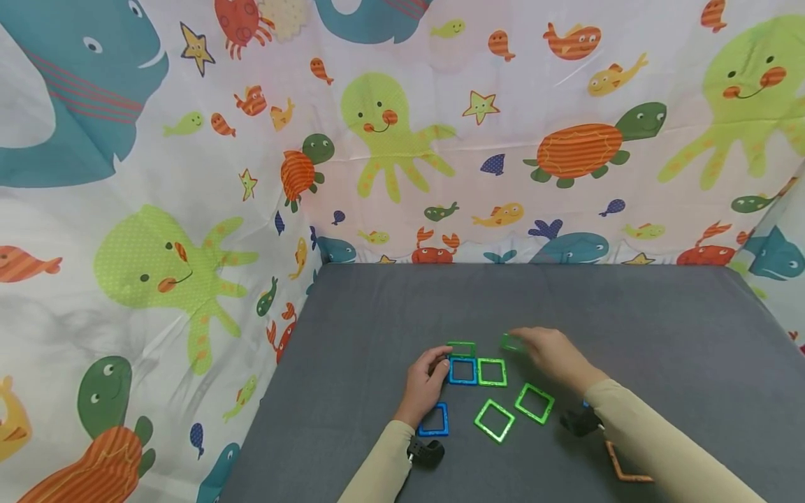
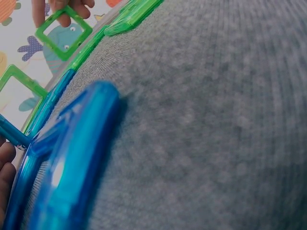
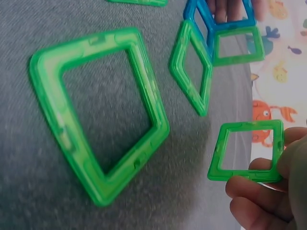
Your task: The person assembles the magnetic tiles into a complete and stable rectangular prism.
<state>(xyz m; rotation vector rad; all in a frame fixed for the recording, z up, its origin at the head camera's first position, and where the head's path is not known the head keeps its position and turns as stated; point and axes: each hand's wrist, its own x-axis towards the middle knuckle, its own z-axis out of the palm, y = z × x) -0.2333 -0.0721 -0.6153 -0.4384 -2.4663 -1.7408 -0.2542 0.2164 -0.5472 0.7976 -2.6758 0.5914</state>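
Low over the table, my left hand [image 1: 424, 384] holds a blue square magnetic tile [image 3: 235, 23] standing on edge, its fingers showing through the frame. That tile meets a flat blue square tile [image 1: 463, 383]. A green square tile [image 1: 462, 343] stands upright along the flat blue tile's far side, and a flat green tile [image 1: 505, 372] adjoins its right side. Further right, my right hand [image 1: 556, 356] pinches another green square magnetic tile [image 3: 247, 125] by one side, raised above the table. The palm hides part of this tile in the head view.
Two loose green tiles [image 1: 495, 440] lie in front, with a blue tile [image 1: 447, 419] beside my left wrist. An orange tile [image 1: 632, 478] is partly under my right forearm. The grey table [image 1: 377, 300] reaches back to a patterned sea-animal curtain [image 1: 402, 230].
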